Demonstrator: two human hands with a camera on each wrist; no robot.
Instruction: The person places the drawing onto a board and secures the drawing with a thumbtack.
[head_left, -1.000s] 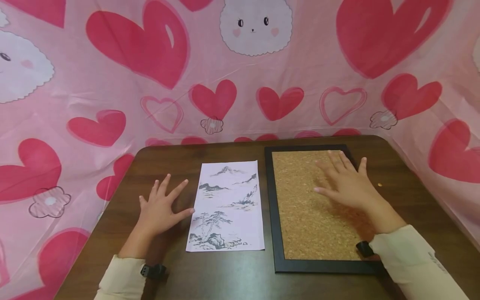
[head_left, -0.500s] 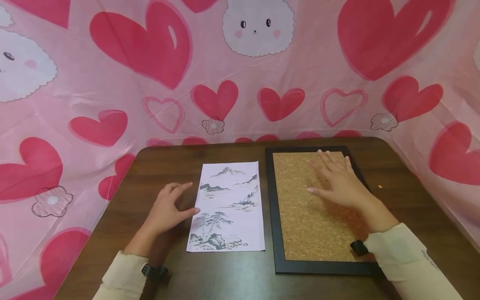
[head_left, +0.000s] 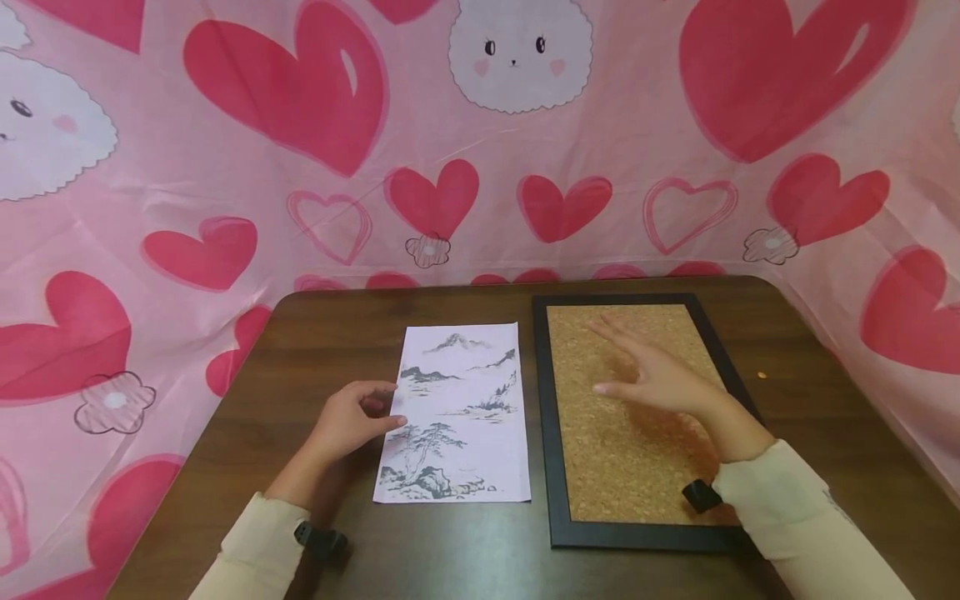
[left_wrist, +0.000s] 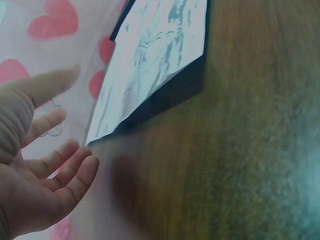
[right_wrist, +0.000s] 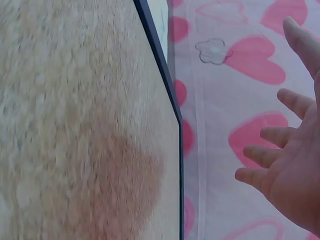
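A white paper sheet (head_left: 465, 454) printed with grey ink mountains and trees lies flat on the table. At its left edge is my left hand (head_left: 347, 422), the thumb and loosely bent fingers apart and their tips overlapping the edge. In the left wrist view, a gap shows between the thumb and fingers of that hand (left_wrist: 45, 185), with the paper (left_wrist: 150, 55) beyond. A cork board (head_left: 615, 475) in a black frame lies to the right. Over the cork hovers my right hand (head_left: 663, 379), fingers extended and holding nothing; its shadow falls on the cork.
The dark brown wooden table (head_left: 465, 550) has rounded far corners. A pink cloth (head_left: 525, 137) with red hearts hangs behind and along the sides. Right of the board lies a tiny yellow bit (head_left: 762, 375). Black devices sit at both wrists under cream sleeves (head_left: 780, 492).
My left hand has moved right to the paper's edge, its spread fingers bending inward. My right hand has shifted left over the cork and turned more onto its side. Paper and board stay put.
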